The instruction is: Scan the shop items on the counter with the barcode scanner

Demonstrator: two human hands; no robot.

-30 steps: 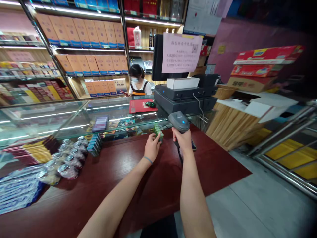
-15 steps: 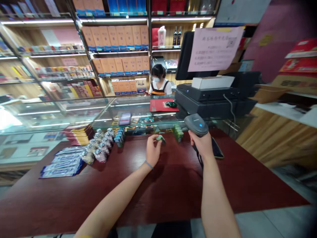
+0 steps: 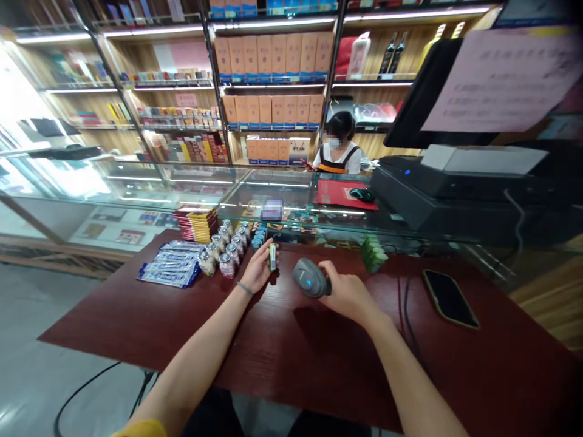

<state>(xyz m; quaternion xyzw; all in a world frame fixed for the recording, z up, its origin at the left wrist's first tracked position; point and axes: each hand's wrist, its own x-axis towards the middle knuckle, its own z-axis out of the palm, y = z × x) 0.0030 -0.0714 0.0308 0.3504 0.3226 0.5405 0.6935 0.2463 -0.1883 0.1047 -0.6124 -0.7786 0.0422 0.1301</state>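
A small green-and-white pack [image 3: 272, 257] is held upright in the fingers of my left hand [image 3: 256, 271]. My right hand [image 3: 348, 291] grips a grey barcode scanner [image 3: 310, 277] with a blue light on it; its head points left towards the pack, a short gap apart. Similar-looking green packs [image 3: 374, 254] stand in a row beyond my right hand. Left of my left hand are small blue packs [image 3: 259, 237], two rows of lidded jars [image 3: 226, 264], blue-and-white long packets [image 3: 172, 264] and a stack of red-and-yellow packs [image 3: 197, 223].
A dark red table [image 3: 273, 346] carries these goods. To the right lies a phone [image 3: 450, 297], with a cable [image 3: 407, 315] beside it. The glass counter [image 3: 291, 188] runs behind, bearing a red mat [image 3: 339, 194], a mouse and a monitor [image 3: 423, 91]. A person [image 3: 340, 149] sits beyond it.
The view has swung left. My left hand has turned the pack upright. The scanner has come leftwards and closer to it, away from above the phone.
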